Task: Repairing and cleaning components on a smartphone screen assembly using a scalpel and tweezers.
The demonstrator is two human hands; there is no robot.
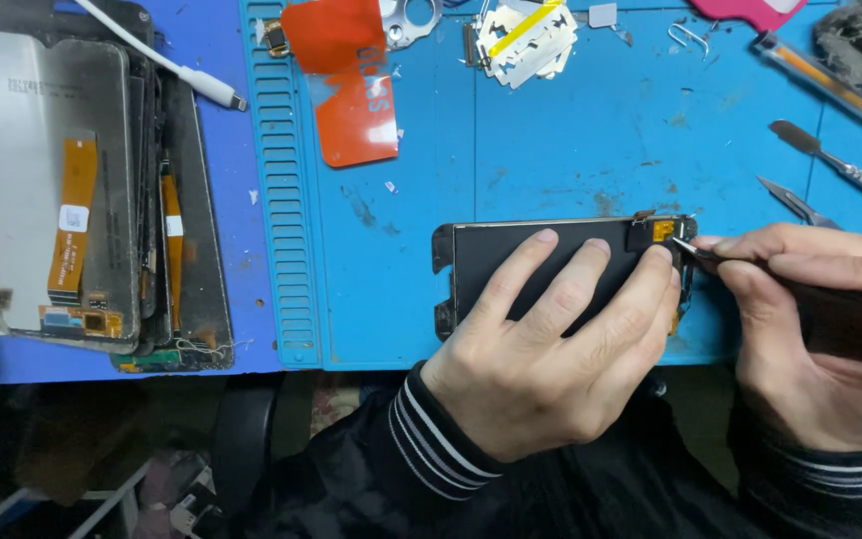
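A: Item one, lower centre of the frame?

B: Phone screen, dark, lying flat on the blue mat near its lower edge. Left hand is spread over it, three fingertips pressing the panel; no closed grip, just flat pressure.

A: Item two?

B: Right hand, right edge of the frame, fingers pinched together around a thin dark tool. Its tip touches the screen's upper right corner, beside a small orange flex tab.

A: Hazards?

B: Likely three. The tip sits right at the tab; a slip or too steep an angle could tear the flex or gouge the contacts. Uneven downward pressure from the left fingers could crack the panel. The screen also lies close to the mat's lower edge, so a sideways shove from the tool could skate it off the counter towards the lap.

A: Surroundings?

B: Upper left: stack of spare screens with orange ribbon cables, a white cable across them. Top centre: orange film, a pile of blades. Upper right: a metal spudger and tweezers, just above the right hand. An elbow swing might knock those into the work.

A: Anything unreadable?

B: Whether the tip is under the tab or only against it, I cannot tell.
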